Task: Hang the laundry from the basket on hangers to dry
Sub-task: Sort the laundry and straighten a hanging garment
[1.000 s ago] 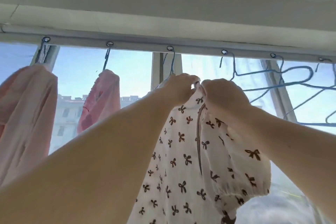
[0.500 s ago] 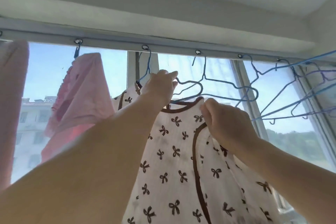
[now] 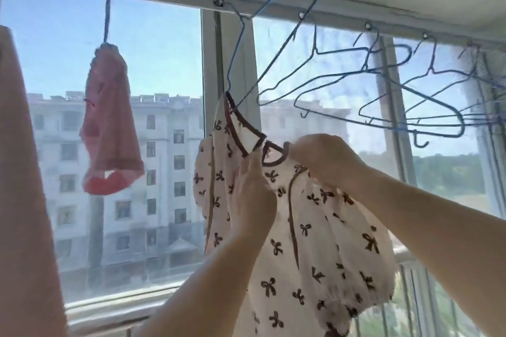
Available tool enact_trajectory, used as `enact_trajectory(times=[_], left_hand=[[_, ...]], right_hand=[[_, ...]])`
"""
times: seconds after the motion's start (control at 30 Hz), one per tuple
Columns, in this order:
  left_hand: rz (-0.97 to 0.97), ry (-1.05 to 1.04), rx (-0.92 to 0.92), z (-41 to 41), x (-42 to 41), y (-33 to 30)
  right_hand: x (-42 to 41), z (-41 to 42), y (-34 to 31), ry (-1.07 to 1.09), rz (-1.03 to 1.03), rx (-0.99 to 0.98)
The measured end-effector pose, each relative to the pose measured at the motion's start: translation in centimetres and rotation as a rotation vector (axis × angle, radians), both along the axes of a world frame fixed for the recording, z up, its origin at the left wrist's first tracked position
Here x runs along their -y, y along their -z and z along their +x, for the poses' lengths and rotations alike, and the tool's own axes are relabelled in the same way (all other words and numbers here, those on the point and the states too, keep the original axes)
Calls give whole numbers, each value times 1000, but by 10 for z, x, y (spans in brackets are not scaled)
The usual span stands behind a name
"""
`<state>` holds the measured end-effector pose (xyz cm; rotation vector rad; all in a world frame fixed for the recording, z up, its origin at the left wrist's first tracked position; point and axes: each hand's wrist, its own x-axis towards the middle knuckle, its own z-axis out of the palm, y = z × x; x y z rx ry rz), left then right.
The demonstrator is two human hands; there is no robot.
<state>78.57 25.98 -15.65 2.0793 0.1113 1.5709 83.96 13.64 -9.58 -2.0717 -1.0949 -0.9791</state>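
A white top with brown bows and brown trim [image 3: 309, 230] hangs on a blue wire hanger [image 3: 235, 60] hooked into a ring on the window rail [image 3: 273, 9]. My left hand [image 3: 254, 200] grips the front of the top just below the neckline. My right hand [image 3: 320, 159] pinches the collar at the right side of the neck opening. Both arms reach up from below. The basket is out of view.
A pink garment [image 3: 109, 134] hangs from a ring further left. Another pink garment [image 3: 24, 200] fills the left edge. Several bare blue wire hangers [image 3: 383, 101] hang tangled to the right. Behind is the window, with a building outside.
The view has swung down and right. Both hands have come down from the hanger's hook to the neckline. The top hangs lower in the frame, spread on its hanger.
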Motion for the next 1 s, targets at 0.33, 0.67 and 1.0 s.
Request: enact_trajectory(times=[0.33,0.67,1.0], left_hand=[[-40,-77,-25,-19,-28,40],[-270,95,-118,-15,-61,-48],[-509,821,-15,19,-50,-102]], right_hand=[[-21,4,39,75,-108,-93],[-28,-5,21,210,-69,-50],[-10,0,9,363,-136,25]])
